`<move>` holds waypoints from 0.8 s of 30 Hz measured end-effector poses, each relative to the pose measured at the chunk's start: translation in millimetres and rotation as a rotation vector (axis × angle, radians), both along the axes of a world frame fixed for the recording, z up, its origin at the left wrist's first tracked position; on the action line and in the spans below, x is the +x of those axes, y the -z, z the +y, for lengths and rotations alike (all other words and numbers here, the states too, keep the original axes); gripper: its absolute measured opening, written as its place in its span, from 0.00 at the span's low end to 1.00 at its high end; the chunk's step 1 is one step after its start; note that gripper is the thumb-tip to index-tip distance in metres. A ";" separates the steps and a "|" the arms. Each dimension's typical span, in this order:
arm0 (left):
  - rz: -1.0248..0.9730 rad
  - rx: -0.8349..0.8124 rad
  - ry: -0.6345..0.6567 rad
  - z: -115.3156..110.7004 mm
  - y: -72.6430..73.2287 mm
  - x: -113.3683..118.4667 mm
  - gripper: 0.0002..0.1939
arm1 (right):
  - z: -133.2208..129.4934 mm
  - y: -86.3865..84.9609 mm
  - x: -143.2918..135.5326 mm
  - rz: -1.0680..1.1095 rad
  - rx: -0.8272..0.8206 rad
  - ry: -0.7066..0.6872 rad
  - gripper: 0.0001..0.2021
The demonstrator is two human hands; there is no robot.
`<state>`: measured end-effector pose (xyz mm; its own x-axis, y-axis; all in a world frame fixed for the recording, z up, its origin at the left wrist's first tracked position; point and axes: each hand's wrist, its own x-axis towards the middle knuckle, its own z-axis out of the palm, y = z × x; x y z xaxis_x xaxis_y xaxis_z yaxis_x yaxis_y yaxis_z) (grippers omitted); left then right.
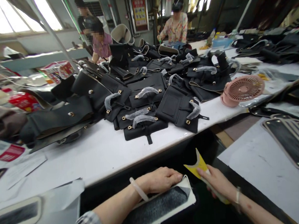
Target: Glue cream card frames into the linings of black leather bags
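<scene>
While my left hand lies flat, palm down, on the white-edged panel at the bottom of the view, my right hand holds a yellow scraper just beside the panel's far right corner. Left grip: spread flat, pinning the panel, not closed on it. Right grip: fingers wrapped on the scraper, its pointed tip up and clear of the panel.

Step, as I read it: panel held down in my lap area, below the bench edge, with its dark fuzzy face up and the tool staged, no contact yet. My guess for the next move: bring the scraper's edge onto the panel while the left hand keeps it from sliding; the white border looks thin, so light pressure.

Surface: long white bench, loaded with a heap of black bag flaps with gold fittings and wrapped handles. Pink fan lies on the right part. Second grey bench to the right carries flat black strips.

Room: workshop, windows along the back, two other people working at the far end.
</scene>
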<state>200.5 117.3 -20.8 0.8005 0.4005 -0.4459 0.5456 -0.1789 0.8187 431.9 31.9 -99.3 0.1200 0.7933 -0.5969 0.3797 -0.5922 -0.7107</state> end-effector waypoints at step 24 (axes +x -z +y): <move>-0.074 -0.188 -0.258 -3.6 11.7 -4.7 0.41 | 74.8 -86.9 -4.5 -0.790 0.745 -0.997 0.26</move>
